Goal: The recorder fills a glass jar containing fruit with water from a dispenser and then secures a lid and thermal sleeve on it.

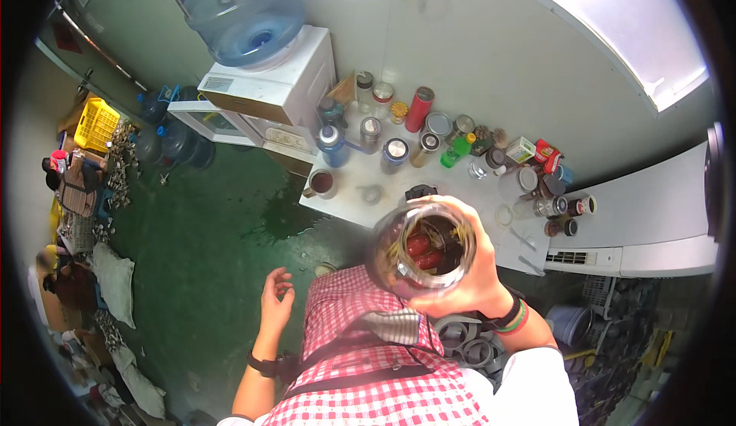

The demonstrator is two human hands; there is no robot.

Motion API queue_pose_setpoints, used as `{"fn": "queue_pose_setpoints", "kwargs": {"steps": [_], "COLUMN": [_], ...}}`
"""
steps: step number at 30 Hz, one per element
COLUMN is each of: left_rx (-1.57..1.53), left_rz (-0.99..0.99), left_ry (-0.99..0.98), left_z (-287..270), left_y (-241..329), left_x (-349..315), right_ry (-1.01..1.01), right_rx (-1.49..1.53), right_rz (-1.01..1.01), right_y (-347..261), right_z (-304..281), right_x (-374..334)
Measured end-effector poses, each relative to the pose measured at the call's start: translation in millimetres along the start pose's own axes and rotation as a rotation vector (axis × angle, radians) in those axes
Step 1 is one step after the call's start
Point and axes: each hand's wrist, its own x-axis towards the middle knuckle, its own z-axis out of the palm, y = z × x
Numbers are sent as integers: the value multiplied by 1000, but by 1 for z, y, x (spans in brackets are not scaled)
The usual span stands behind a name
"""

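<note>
My right hand is closed around a clear glass jar held up in front of my checked apron. Through its open mouth I see dark liquid, red dates and yellowish bits. Lower and to the left, my left hand hangs over the green floor, fingers loosely curled and apart, with nothing in it. Beyond the jar stands a white table. On its near left corner is a mug of dark drink; a small clear lid-like piece lies nearby.
Several bottles and jars crowd the table, among them a blue bottle, a red flask and a green bottle. A water dispenser with its lower door ajar stands at left. Grey ring-shaped parts lie at lower right.
</note>
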Motion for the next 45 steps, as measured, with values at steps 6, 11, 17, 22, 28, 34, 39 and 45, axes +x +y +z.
{"fn": "queue_pose_setpoints", "kwargs": {"steps": [6, 11, 17, 22, 28, 34, 39, 45], "left_rx": [44, 90, 160, 242, 368, 612, 684, 575], "left_rz": [73, 185, 220, 99, 88, 189, 280, 387], "left_ry": [-49, -100, -229, -349, -221, -31, 0, -2], "left_z": [13, 36, 75, 120, 187, 244, 251, 248], "left_y": [9, 28, 29, -32, -113, -107, -112, -124], "left_x": [16, 31, 65, 128, 218, 256, 267, 273], "right_ry": [95, 201, 376, 525, 701, 890, 890, 891], "right_rx": [106, 221, -37, -264, -513, -565, -525, -470], "right_rz": [208, 312, 349, 428, 555, 567, 542, 506], "right_y": [18, 43, 96, 179, 272, 333, 369, 398], "right_z": [-7, -10, -13, -24, -27, -40, -57, -63], "right_x": [-4, -11, -49, -109, -156, -181, -186, -186]}}
